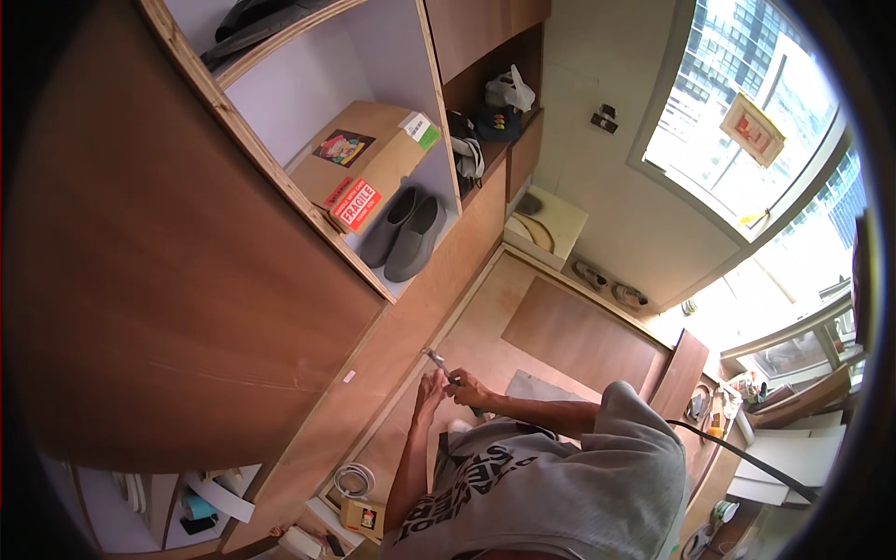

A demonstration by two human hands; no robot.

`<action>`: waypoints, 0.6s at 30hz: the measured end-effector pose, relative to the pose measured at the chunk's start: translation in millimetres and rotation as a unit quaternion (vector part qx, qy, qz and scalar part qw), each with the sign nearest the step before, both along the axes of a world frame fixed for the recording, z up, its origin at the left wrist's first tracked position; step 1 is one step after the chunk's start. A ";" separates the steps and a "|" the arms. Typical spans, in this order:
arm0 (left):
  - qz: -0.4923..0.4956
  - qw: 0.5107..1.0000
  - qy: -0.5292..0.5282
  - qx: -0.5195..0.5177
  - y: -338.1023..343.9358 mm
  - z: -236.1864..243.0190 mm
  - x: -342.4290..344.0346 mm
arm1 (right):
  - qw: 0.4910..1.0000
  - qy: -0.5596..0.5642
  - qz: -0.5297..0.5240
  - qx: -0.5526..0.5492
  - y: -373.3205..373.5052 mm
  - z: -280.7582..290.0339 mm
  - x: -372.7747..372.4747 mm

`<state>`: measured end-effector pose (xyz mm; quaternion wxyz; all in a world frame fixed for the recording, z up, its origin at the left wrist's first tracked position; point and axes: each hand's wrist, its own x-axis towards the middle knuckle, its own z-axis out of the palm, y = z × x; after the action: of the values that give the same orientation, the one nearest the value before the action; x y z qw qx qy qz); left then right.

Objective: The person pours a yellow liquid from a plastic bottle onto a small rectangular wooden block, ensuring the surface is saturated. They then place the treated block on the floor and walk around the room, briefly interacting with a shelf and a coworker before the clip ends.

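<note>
Near the middle of the head view, my right hand point(469, 390) is wrapped round the dark grip of a hammer point(435, 357). Its metal head points up and to the left, and a greenish grip end shows below my fist. Right beside it, my left hand point(430, 387) is closed just under the hammer head. Its fingers are drawn together, and whatever they hold is too small to tell. Both hands are in front of the long wooden base board point(373, 373) below the cabinet, over the light plywood floor point(467, 327).
A brown cabinet panel point(187, 280) fills the left. Its open shelf holds a cardboard box point(373, 163) and grey slip-on shoes point(413, 233). A brown board point(579, 331) lies on the floor ahead. A coiled white cable point(354, 481) lies near my left forearm. Tools clutter the right by the window point(728, 103).
</note>
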<state>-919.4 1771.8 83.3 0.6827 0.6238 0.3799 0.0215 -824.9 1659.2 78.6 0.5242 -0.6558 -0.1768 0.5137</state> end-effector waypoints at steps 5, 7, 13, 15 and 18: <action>-0.036 0.988 -0.032 0.145 36.6 -7.7 45.1 | 0.979 0.065 -0.193 0.005 2.6 -7.6 34.6; -0.069 0.983 -0.060 0.159 51.6 2.8 66.7 | 0.974 0.042 -0.220 -0.023 1.5 8.1 52.7; -0.137 0.964 -0.195 0.119 69.5 73.1 188.7 | 0.938 -0.018 -0.338 0.078 -35.4 37.6 107.5; -0.163 0.955 -0.229 0.097 64.5 116.2 228.2 | 0.941 0.054 -0.333 0.032 -67.8 21.2 130.7; -0.203 0.943 -0.256 0.062 61.1 155.5 289.7 | 0.939 0.022 -0.330 -0.098 -105.1 -5.4 163.9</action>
<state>-629.7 1832.9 238.8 0.7069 0.7021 0.0559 0.0646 -661.0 1554.1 73.2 0.6014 -0.7136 0.1119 0.3415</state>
